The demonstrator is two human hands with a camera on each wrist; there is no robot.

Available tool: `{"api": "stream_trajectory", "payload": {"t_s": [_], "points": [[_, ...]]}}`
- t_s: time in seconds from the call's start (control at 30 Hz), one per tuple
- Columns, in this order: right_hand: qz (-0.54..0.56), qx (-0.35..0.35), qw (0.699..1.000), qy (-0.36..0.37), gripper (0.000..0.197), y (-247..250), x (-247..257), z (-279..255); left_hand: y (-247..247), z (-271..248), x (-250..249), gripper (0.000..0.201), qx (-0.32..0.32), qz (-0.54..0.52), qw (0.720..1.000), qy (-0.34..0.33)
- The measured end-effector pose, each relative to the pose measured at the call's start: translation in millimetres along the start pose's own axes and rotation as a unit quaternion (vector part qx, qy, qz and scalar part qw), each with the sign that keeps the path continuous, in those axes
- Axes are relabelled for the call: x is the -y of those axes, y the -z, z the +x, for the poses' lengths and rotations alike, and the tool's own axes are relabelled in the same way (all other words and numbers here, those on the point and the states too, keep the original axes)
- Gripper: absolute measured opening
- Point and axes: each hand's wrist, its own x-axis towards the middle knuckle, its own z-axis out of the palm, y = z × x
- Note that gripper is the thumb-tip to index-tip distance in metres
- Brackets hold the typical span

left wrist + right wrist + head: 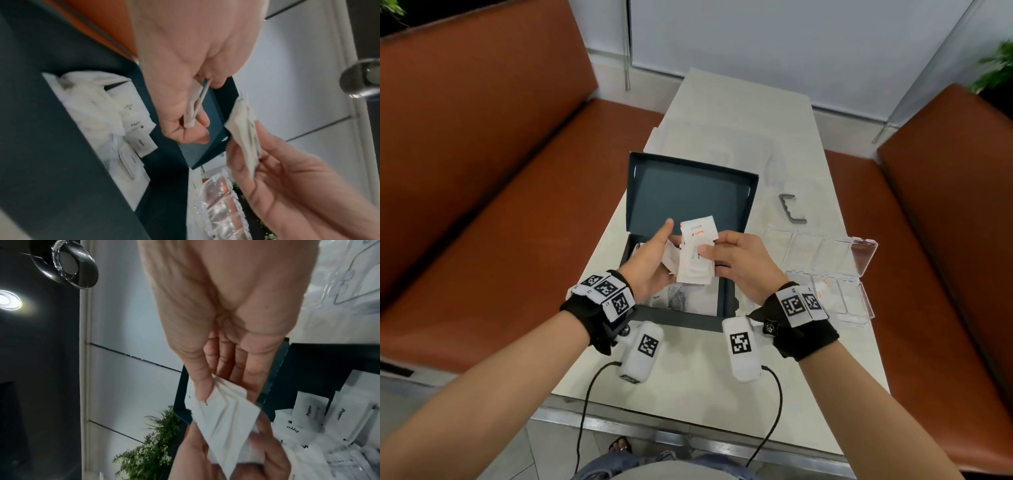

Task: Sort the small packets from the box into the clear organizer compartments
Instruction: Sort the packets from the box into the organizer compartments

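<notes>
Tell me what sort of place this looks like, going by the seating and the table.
Probably a café or restaurant booth, though that is a guess. Two brown padded benches face each other across a narrow pale table, green plants stand at the edges, and the box holds pepper packets.

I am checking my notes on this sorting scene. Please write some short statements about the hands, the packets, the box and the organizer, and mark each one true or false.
1. Both hands hold white packets above the dark box. True.
2. The box is closed. False: it is open, with packets inside.
3. The clear organizer lies right of the box. True.
4. The right hand rests flat on the table. False: it pinches packets.
5. The left hand grips packets. True.
</notes>
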Motion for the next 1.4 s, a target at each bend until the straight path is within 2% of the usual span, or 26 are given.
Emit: {"api": "stream_trajectory", "payload": {"t_s": [0.07,0.13,0.23,0.37,0.47,0.57,0.7,0.8,0.97,1.13,1.23,1.3,1.4], "points": [[0.0,-0.018,1.0,0.003,0.021,-4,-2,1,-4,-1,4,0.067,0.05,-0.034,0.998,0.033],[-0.017,-0.047,0.999,0.008,0.022,-8,-5,3,-9,-2,5,0.068,0.073,-0.057,0.995,0.045],[-0.092,-0.084,0.991,0.044,0.016,-8,-11,5,-16,-4,7,0.05,0.075,-0.048,0.995,0.031],[-0.189,-0.085,0.975,0.079,0.014,-3,-15,4,-22,-4,11,0.024,0.06,-0.041,0.997,-0.02],[-0.24,-0.098,0.962,0.086,0.022,3,-15,5,-22,-3,13,0.021,0.039,-0.014,0.998,-0.052],[-0.214,-0.149,0.963,0.072,0.031,8,-18,6,-20,-2,16,0.022,0.029,0.008,0.998,-0.063],[-0.126,-0.153,0.979,0.048,0.013,10,-23,3,-22,-2,19,0.022,0.047,0.037,0.997,-0.052],[-0.063,-0.156,0.986,0.026,0.008,21,-22,1,-28,1,19,0.025,0.053,0.065,0.996,-0.042],[-0.071,-0.156,0.985,0.022,0.01,47,-15,-3,-45,8,22,0.027,0.045,0.078,0.995,-0.042],[-0.029,-0.171,0.984,0.029,0.009,77,-11,-12,-66,18,33,0.022,0.041,0.093,0.993,-0.057],[-0.091,-0.193,0.976,0.044,0.004,98,-8,-16,-81,27,39,0.019,0.033,0.127,0.99,-0.06],[-0.172,-0.193,0.963,0.079,0.017,114,-3,-19,-91,32,42,0.021,0.028,0.178,0.981,-0.069],[-0.284,-0.138,0.94,0.126,0.03,137,6,-24,-109,39,45,0.015,0.026,0.244,0.966,-0.085]]}}
